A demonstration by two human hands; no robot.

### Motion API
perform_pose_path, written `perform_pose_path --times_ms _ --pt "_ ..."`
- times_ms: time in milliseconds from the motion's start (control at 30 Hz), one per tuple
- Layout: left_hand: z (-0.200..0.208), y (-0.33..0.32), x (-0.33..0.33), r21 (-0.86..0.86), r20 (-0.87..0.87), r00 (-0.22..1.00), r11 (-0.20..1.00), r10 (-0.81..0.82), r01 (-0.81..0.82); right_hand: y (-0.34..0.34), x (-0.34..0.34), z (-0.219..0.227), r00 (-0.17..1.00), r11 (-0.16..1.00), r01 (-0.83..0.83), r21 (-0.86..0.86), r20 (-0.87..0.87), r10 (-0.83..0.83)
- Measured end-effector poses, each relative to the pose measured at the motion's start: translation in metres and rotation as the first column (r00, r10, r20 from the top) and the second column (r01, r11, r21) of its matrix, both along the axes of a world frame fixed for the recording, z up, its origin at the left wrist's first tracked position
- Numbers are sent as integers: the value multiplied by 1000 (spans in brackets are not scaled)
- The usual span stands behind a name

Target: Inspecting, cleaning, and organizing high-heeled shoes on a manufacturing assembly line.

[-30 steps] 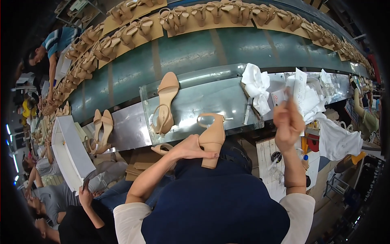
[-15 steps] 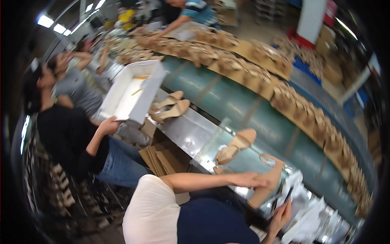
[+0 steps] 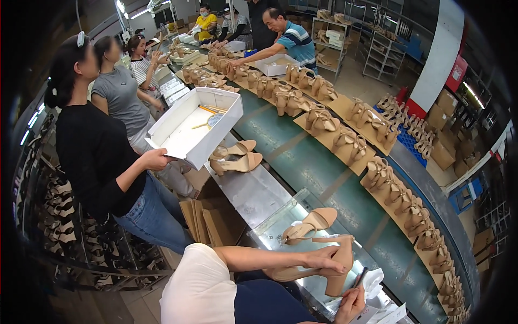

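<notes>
A beige high-heeled sandal point(image 3: 339, 282) is in my left hand point(image 3: 325, 258), its fingers closed around the heel end, with the block heel angled down and the toe toward the left. Part of it is hidden behind my left forearm. My right hand point(image 3: 352, 305) grips a thin dark pen-like tool point(image 3: 361, 276), tip upward, just right of the heel. A matching beige sandal point(image 3: 319, 219) lies on the lit glass surface point(image 3: 270, 233) beyond my left hand. White tissue paper point(image 3: 373, 283) sits crumpled beside my right hand.
A green conveyor belt point(image 3: 324, 167) runs along the bench, with rows of beige sandals on cardboard point(image 3: 324, 127). To the left, a person in black point(image 3: 97, 156) holds a white box point(image 3: 172, 128) above another sandal pair point(image 3: 237, 163). Further co-workers stand along the line.
The view has shifted and sharpened. My left hand has lowered the sandal and turned it, so its heel now points down near my right hand. Both hands keep their holds.
</notes>
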State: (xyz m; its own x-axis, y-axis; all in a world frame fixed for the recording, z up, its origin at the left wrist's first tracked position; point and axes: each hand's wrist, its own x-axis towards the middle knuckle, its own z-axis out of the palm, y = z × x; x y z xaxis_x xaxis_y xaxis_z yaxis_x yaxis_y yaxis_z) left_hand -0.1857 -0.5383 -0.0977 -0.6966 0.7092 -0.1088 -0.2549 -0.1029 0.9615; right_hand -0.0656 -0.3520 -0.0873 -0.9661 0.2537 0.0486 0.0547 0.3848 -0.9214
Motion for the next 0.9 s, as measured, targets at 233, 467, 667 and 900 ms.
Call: perform_pose_path --times_ms 233,467,667,900 --pt "-30 -16 4 -174 342 923 954 -176 246 -10 -14 18 904 862 -290 416 -176 390" --pt "-43 -10 33 60 636 743 974 -206 219 -9 -20 11 806 766 -460 449 -150 572" --pt "-98 -4 52 5 659 741 985 -131 170 2 -20 41 882 890 -295 347 -258 393" --pt "-75 -12 36 -56 810 579 969 -95 239 -4 -17 14 775 501 -503 704 110 622"
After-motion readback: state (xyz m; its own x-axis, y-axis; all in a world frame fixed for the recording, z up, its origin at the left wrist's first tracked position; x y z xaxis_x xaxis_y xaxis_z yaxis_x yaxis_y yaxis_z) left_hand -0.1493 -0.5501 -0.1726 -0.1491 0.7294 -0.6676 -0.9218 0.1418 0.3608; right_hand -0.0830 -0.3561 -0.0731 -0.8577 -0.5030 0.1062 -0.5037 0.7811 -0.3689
